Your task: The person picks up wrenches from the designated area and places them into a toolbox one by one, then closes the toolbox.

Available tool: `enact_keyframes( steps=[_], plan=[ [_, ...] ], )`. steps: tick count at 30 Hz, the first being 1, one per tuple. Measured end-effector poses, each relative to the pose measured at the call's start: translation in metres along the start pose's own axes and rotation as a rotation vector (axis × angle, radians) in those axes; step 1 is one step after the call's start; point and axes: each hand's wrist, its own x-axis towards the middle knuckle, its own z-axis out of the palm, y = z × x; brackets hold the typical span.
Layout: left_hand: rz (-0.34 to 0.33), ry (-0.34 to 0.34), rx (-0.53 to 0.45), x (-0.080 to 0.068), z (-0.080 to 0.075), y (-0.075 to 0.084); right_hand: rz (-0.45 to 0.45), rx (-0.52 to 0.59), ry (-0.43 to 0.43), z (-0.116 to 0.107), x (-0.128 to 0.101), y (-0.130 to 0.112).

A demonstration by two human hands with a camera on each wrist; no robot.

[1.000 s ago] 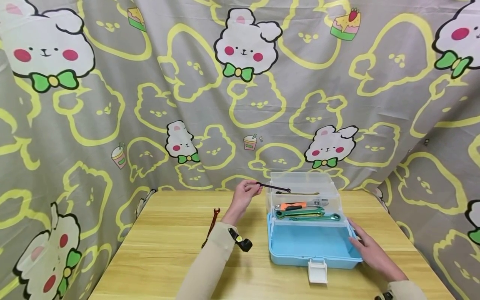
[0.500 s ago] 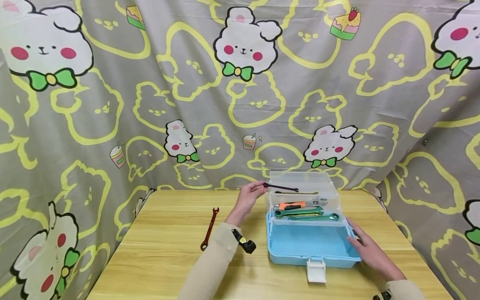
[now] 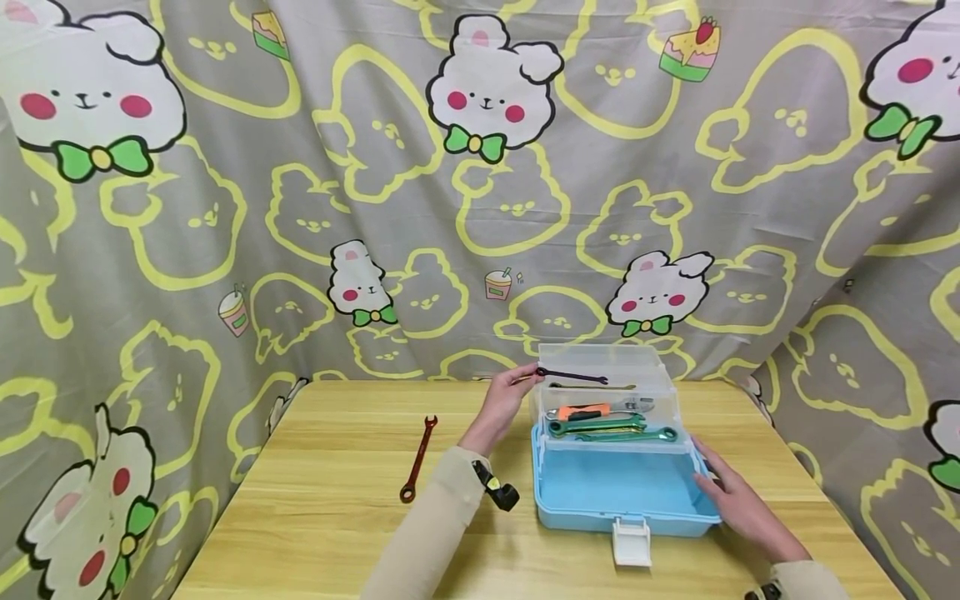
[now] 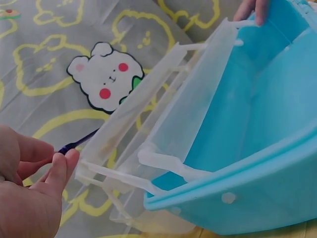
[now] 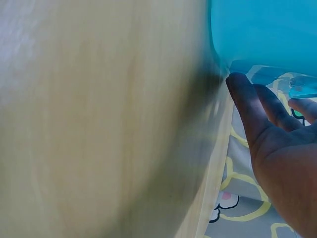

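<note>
At the back of the table, my left hand (image 3: pixel 504 400) pinches a dark purple combination wrench (image 3: pixel 573 377) by its ring end, its open end pointing right over the tray area. A blue toolbox (image 3: pixel 626 521) stands open, with translucent trays raised behind it. My right hand (image 3: pixel 738 500) holds its right wall, thumb over the rim and fingers along the outside. In the trays lie green wrenches (image 3: pixel 600 426), an orange-handled adjustable wrench (image 3: pixel 585 412) and a thin gold wrench (image 3: pixel 600 387). In the left wrist view the wrench (image 4: pixel 79 141) is partly hidden by my fingers.
A red combination wrench (image 3: pixel 418 458) lies on the wooden table (image 3: pixel 315 517) left of my left forearm. The box's white latch (image 3: pixel 632 543) hangs down at the front. A patterned curtain (image 3: pixel 420 208) surrounds the table's back and sides.
My left hand has moved right with the purple wrench, bringing it farther over the toolbox trays. The red wrench has come fully into view. My right hand stays on the box.
</note>
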Motion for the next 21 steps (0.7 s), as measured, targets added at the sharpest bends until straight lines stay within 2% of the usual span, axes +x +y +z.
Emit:
enact_keyframes(
  steps=[6, 14, 21],
  plan=[
    [0.013, -0.033, -0.013, -0.0012, 0.0021, 0.0032, -0.016, -0.006, 0.008, 0.0015, 0.0004, 0.0016],
    [-0.002, -0.083, 0.055, -0.0019, 0.0041, 0.0073, -0.013, -0.003, 0.009, 0.0014, 0.0009, 0.0021],
    [-0.011, -0.105, 0.07, -0.0016, 0.0016, 0.0049, -0.005, -0.009, 0.005, 0.0008, 0.001, 0.0021]
  ],
)
